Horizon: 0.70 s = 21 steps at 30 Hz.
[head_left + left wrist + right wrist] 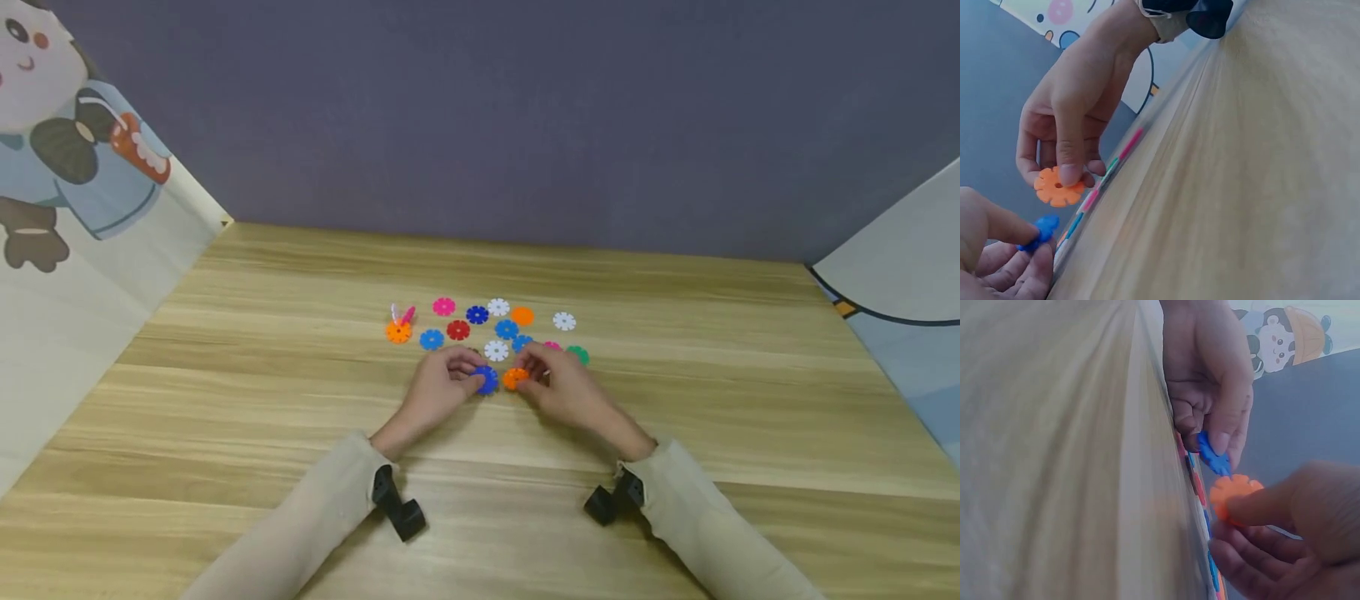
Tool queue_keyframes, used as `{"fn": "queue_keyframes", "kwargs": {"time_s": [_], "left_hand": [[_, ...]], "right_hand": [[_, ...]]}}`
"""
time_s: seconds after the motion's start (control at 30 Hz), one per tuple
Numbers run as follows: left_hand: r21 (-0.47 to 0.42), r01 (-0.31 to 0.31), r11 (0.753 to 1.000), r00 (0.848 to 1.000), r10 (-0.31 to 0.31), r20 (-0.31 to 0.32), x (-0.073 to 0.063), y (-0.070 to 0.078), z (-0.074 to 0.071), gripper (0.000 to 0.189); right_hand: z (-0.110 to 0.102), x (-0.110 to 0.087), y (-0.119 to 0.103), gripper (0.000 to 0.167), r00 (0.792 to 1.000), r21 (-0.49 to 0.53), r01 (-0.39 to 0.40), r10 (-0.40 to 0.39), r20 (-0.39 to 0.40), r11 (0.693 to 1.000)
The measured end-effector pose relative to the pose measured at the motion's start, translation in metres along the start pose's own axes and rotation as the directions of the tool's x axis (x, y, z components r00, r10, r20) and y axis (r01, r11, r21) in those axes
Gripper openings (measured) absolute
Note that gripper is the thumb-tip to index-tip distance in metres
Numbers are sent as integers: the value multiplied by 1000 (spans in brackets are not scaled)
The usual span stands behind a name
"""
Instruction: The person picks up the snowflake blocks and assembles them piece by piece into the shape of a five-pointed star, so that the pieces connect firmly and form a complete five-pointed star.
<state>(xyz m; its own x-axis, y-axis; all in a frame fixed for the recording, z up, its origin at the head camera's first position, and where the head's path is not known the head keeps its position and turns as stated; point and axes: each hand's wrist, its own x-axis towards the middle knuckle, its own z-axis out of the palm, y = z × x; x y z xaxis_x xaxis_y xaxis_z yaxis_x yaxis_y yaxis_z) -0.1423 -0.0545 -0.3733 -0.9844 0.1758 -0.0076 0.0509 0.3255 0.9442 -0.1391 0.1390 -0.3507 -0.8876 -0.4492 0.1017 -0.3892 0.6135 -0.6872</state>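
Between thumb and fingers my left hand point(444, 382) pinches a blue notched disc point(488, 381), a flat round piece with slots round its rim. Facing it, my right hand point(564, 385) pinches an orange notched disc point(514, 379) by its edge. In the head view a small gap parts the two discs. The left wrist view shows the orange disc point(1059, 187) face-on with a hole at its centre, and the blue disc point(1040, 232) tilted below it. From the right wrist, the blue disc point(1213, 454) appears just beyond the orange disc point(1233, 497).
More notched discs lie behind the hands on the wooden table point(480, 517), among them a white disc point(496, 350), a red disc point(458, 330) and a green disc point(578, 355). At the left, an orange disc point(399, 332) has a white and a pink disc standing in it.
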Motion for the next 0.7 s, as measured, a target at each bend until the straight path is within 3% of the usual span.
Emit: {"fn": "queue_keyframes", "kwargs": {"time_s": [0.27,0.7], "left_hand": [[-225,122,967,992,-125,0,0,2,4,17],[-323,159,933,987,-147,59,-2,0,3,21]], "right_hand": [[2,1,0,9,996,-16,49,-50,-80,999],[6,0,2,8,987,24,98,-94,-130,995]]}}
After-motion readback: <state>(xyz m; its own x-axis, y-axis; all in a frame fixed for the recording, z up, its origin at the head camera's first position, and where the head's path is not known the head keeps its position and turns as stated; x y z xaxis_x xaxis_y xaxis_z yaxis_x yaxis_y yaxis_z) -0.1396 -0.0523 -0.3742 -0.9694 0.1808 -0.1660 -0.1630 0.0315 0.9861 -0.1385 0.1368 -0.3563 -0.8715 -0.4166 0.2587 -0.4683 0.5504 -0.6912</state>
